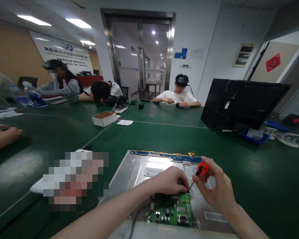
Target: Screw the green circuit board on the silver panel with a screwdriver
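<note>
Head cam: big silvery metal panel lying under the left hand, green circuit board on it, just nearside of that hand. Left's curled up close, can't tell if it's pinching anything. Right hand grips an orange-and-black screwdriver, tip right by the left.

The screwdriver is resting in the right hand, its tip pointing at the far right corner of the circuit board. Left of this grip and nearer the wearer, the board is lying on a panel, itself lying on the table. The left hand is lying just left of the tip. Beyond the grip, rightward, a screen is standing beside a tray; leftward, a box is sitting beside a paper.
</note>
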A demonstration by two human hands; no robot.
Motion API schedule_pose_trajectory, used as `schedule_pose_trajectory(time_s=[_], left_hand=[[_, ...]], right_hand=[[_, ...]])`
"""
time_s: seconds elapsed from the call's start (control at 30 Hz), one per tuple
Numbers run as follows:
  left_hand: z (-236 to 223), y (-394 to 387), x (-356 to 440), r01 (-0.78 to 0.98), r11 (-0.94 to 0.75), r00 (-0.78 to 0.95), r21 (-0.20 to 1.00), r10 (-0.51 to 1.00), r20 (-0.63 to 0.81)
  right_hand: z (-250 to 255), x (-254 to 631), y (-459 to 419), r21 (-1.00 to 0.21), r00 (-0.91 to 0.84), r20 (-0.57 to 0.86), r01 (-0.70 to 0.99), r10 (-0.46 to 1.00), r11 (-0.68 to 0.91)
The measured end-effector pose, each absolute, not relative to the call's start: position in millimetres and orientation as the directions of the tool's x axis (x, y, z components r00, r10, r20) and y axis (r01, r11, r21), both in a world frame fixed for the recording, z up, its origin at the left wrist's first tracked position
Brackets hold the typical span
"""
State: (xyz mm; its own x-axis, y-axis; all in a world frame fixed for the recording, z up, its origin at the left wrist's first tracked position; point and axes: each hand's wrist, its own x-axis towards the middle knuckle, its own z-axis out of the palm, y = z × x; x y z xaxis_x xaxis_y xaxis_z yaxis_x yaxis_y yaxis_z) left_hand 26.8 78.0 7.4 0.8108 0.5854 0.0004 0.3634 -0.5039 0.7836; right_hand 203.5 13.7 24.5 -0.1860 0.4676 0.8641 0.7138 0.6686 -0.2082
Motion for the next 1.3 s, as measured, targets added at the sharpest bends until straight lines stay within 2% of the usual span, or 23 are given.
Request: schedule_pose_trajectory(time_s=[0.23, 0.6, 0.9, 1.3], left_hand=[[7.5, 77.4, 27.2, 0.368, -0.504, 0.805, 0.781, 0.593, 0.003], [9.3, 77.8, 26.4, 0.352, -0.482, 0.805, 0.802, 0.593, 0.003], [8.1, 77.4, 27.2, 0.365, -0.484, 0.803, 0.795, 0.596, -0.006], [7.2, 78.0, 27.1, 0.372, -0.510, 0.805, 0.776, 0.593, 0.004]], right_hand=[[25.8, 203.7, 10.0, -0.275, -0.183, 0.827, 0.693, 0.531, 0.667], [22.2, 203.3, 16.5, -0.210, -0.175, 0.868, 0.717, 0.464, 0.664], [23.4, 203.3, 11.3, -0.295, -0.178, 0.816, 0.690, 0.550, 0.661], [24.3, 202.1, 13.6, -0.242, -0.167, 0.857, 0.704, 0.487, 0.667]])
